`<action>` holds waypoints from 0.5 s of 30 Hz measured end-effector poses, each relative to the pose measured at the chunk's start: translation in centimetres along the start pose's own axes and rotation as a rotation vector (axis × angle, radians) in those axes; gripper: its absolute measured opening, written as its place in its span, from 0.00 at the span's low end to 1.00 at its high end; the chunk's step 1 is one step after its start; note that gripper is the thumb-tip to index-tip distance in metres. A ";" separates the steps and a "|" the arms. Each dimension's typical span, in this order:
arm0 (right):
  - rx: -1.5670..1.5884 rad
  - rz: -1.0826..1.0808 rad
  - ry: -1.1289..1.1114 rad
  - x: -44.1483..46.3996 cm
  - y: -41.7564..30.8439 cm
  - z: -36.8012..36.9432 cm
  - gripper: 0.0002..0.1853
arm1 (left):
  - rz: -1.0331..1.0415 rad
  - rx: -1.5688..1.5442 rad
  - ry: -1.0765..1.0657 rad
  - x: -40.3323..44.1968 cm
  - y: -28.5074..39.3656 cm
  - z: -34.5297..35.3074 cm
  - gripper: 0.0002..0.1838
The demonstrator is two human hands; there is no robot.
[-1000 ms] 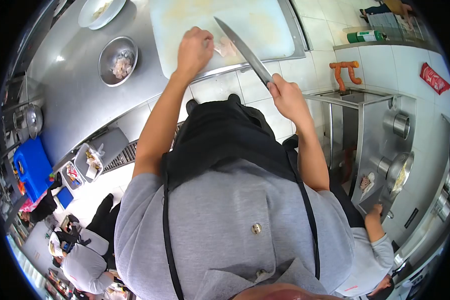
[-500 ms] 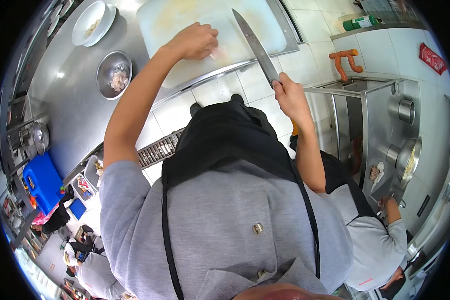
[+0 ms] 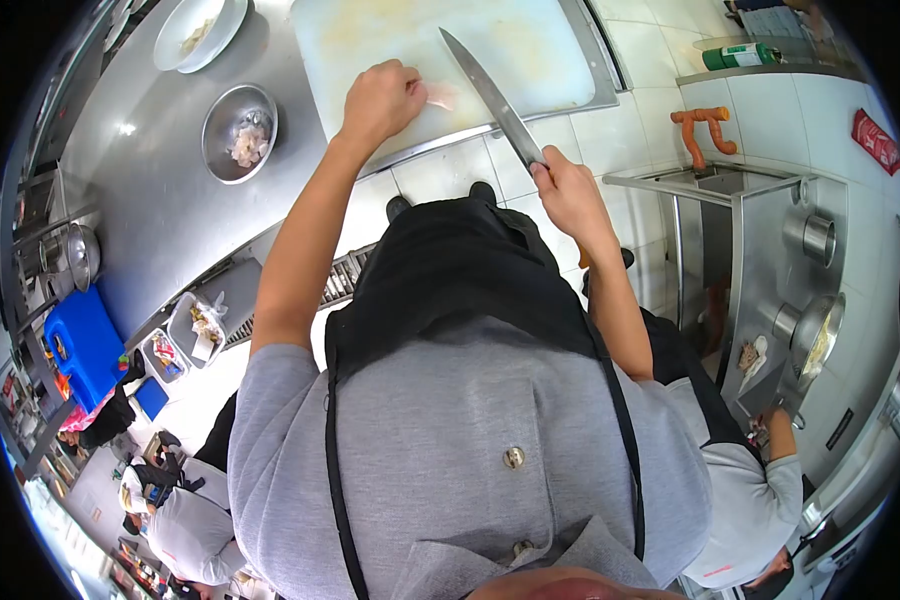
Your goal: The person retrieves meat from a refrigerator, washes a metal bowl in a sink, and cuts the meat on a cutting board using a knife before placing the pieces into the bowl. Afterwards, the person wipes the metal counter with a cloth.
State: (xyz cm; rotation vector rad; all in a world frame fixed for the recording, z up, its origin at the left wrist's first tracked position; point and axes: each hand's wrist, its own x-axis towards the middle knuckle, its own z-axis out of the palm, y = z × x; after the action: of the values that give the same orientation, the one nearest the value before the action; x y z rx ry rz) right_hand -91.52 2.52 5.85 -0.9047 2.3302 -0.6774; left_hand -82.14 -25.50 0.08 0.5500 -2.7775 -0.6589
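My right hand is wrapped round the handle of a long knife, whose blade points up and left over the white cutting board. On the board's near left part, my left hand has its fingers curled and pressed together at the left end of a pale pink piece of meat. The blade is just right of that piece. Left of the board, a steel bowl holds small pale meat pieces.
White bowls stand at the back left of the steel counter. At the right are a steel sink unit, orange pipes and a co-worker at the lower right. Others are at the lower left, near a blue container.
My left hand moved right and away from the bowl, then back beside the meat, as the view shifted. The knife has swung slightly and stays in my right hand.
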 end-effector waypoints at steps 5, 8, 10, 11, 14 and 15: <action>-0.033 -0.004 0.014 0.5 -0.1 0.3 0.11 | 0.075 -0.009 0.042 0.6 -0.4 -0.5 0.10; -0.035 0.005 0.029 0.4 -0.2 0.5 0.11 | 0.446 -0.164 -0.011 1.0 -0.9 -0.6 0.12; -0.017 -0.007 0.023 0.1 -0.1 0.6 0.11 | 0.455 -0.106 -0.101 1.1 -0.6 -0.6 0.11; -0.015 -0.006 0.026 0.1 0.0 0.8 0.11 | 0.463 -0.045 -0.185 1.2 -0.4 -0.6 0.11; -0.013 0.019 0.009 -0.1 -0.1 1.1 0.11 | 0.359 0.025 -0.094 0.9 0.1 0.6 0.10; -0.021 0.021 0.010 -0.2 -0.2 1.1 0.11 | 0.362 0.025 -0.096 0.7 0.6 1.2 0.10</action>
State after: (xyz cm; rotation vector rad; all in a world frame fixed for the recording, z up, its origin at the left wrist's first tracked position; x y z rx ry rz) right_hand -90.59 2.23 5.19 -0.8873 2.3563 -0.6507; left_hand -83.31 -24.78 -0.61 0.0131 -2.8676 -0.5805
